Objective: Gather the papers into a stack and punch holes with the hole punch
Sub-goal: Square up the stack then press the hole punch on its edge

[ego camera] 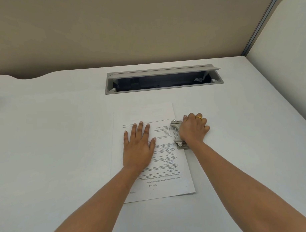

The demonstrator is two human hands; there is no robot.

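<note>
A white bench (62,136) is seen before a beige partition (111,30). At its middle the papers (148,114) are already stacked, held flat under the left hand (138,147), fingers (141,128) straight. On the stack's right edge the hole punch (177,134) is gripped by the right hand (194,130) with curled fingers; punching is judged under way.

- Your right hand (194,129) wore a gold ring (199,117) with a raised top on one finger.
- Your left hand (138,147) showed short, pale fingernails.
- Your left forearm (106,200) and right forearm (241,178) were bare up to the frame's edge.
</note>
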